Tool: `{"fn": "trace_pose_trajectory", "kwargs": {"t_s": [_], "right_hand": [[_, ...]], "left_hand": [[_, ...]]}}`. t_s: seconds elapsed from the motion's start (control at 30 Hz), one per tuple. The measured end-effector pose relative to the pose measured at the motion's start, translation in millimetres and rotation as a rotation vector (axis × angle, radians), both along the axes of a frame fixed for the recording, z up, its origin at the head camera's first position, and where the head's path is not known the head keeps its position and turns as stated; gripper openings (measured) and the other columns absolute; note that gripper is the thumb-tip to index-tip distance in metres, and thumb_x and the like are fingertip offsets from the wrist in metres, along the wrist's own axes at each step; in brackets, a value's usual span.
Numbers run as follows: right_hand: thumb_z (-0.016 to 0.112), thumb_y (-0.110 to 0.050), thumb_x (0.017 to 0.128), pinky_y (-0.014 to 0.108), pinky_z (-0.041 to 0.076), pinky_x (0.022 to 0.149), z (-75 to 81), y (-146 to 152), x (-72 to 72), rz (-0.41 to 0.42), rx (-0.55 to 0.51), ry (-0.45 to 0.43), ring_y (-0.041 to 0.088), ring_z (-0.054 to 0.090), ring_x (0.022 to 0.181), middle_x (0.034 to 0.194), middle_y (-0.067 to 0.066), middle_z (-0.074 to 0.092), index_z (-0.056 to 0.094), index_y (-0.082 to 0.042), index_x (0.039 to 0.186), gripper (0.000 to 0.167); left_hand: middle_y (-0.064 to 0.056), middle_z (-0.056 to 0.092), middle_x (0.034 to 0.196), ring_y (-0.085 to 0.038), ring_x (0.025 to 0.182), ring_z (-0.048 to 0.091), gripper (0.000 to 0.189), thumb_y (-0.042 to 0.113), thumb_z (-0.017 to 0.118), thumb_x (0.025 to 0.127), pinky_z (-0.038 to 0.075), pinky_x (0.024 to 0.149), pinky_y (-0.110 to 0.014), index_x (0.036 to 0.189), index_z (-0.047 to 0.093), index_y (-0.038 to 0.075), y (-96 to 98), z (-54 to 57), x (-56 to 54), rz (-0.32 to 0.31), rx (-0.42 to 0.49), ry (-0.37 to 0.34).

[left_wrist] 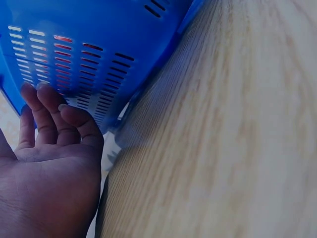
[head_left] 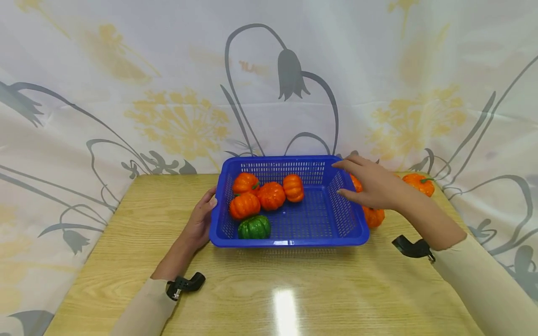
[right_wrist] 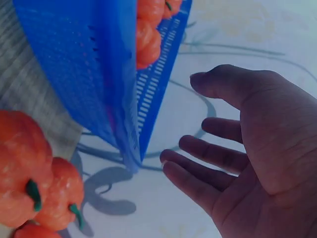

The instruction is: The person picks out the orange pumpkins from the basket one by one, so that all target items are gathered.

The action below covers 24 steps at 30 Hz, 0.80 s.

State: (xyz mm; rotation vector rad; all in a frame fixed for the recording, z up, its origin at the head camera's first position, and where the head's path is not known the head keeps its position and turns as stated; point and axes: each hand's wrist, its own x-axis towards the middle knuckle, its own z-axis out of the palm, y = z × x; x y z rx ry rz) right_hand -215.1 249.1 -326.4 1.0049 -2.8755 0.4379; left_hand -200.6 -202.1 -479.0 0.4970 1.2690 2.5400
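A blue plastic basket with slotted walls stands on the table, holding several small orange pumpkins and one green pumpkin, grouped toward its left side. At the basket's left rim is my left hand, thumb at the rim and fingers against the outer wall. The left wrist view shows those fingers bent at the slotted wall. Over the right rim hovers my right hand, holding nothing, thumb and fingers spread apart. In the right wrist view, its fingers are clear of the basket.
More orange pumpkins lie on the table just right of the basket, partly hidden by the right hand and forearm. Another orange pumpkin sits farther right. A flower-patterned curtain hangs behind the wooden table.
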Motion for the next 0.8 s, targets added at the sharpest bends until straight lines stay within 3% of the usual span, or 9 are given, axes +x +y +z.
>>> {"fn": "trace_pose_trajectory", "kwargs": {"t_s": [0.33,0.53,0.8], "right_hand": [[0.081,-0.029,0.094,0.055,0.053,0.103,5.5,-56,-30.5,0.127,0.081,-0.055,0.037,0.063,0.118,0.138,0.018,0.057,0.056,-0.004,0.147,0.063],[0.084,-0.029,0.090,0.052,0.053,0.106,-5.6,-86,-47.9,0.134,0.126,-0.110,0.036,0.063,0.121,0.141,0.019,0.055,0.055,-0.002,0.149,0.071],[0.087,-0.033,0.088,0.054,0.050,0.111,-27.6,-110,-60.3,0.121,0.207,-0.210,0.038,0.061,0.127,0.146,0.020,0.054,0.054,-0.005,0.151,0.077]], "left_hand": [[-0.002,0.069,0.127,-0.015,0.109,0.070,0.032,0.016,0.042,0.113,0.060,0.093,-0.031,0.143,0.052,0.021,-0.1,-1.5,-0.8,0.017,-0.017,-0.003],[-0.002,0.068,0.128,-0.015,0.109,0.070,0.032,0.017,0.042,0.113,0.060,0.092,-0.031,0.143,0.052,0.022,0.0,-0.8,-1.4,0.011,-0.027,0.001],[-0.002,0.068,0.127,-0.015,0.108,0.070,0.033,0.016,0.043,0.113,0.060,0.092,-0.031,0.143,0.053,0.022,1.0,-0.8,-1.4,0.011,-0.016,0.002]]}}
